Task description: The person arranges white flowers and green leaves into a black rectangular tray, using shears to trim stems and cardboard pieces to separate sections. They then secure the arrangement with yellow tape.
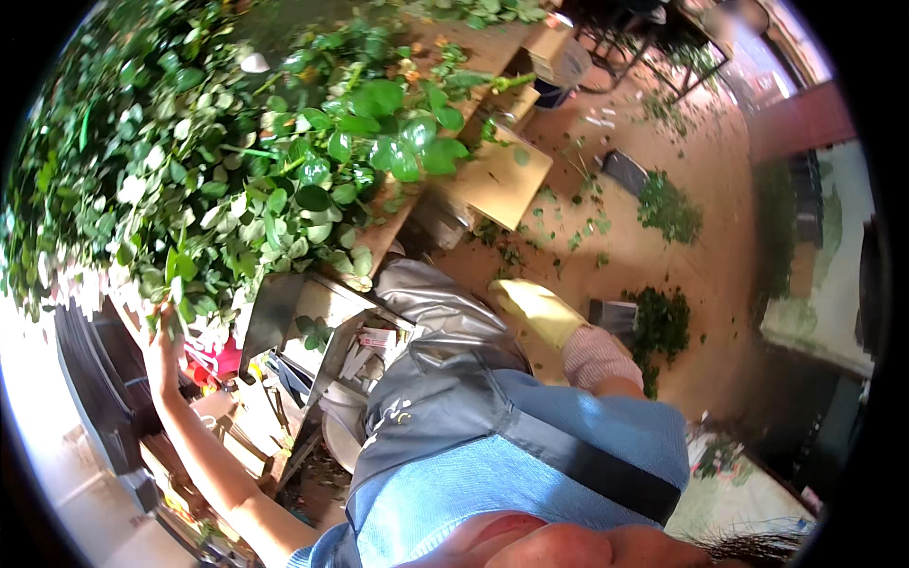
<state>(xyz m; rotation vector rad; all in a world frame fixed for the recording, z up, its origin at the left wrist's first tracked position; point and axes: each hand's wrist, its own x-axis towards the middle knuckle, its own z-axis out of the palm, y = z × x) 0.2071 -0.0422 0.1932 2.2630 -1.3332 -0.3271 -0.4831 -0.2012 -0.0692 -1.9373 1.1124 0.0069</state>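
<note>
A large heap of leafy green stems [218, 180] covers the bench at the upper left. My bare left hand [163, 346] is at the heap's near edge, its fingers closed around a leafy stem [177, 270] whose leaves rise above them. The leaves partly hide the fingertips. My right hand, in a yellow glove [544, 310], hangs low at my right side, apart from the heap. No object shows in the glove, and its fingers are too blurred to make out. One thicker cut stem [511, 82] sticks out past the heap's right side.
Below the bench stands an open drawer [365, 355] with small boxes and papers. Flattened cardboard [502, 175] juts out beside the bench. Leaf clippings [668, 208] are strewn over the brown floor [587, 265]. A dark stack [95, 379] stands left of my arm.
</note>
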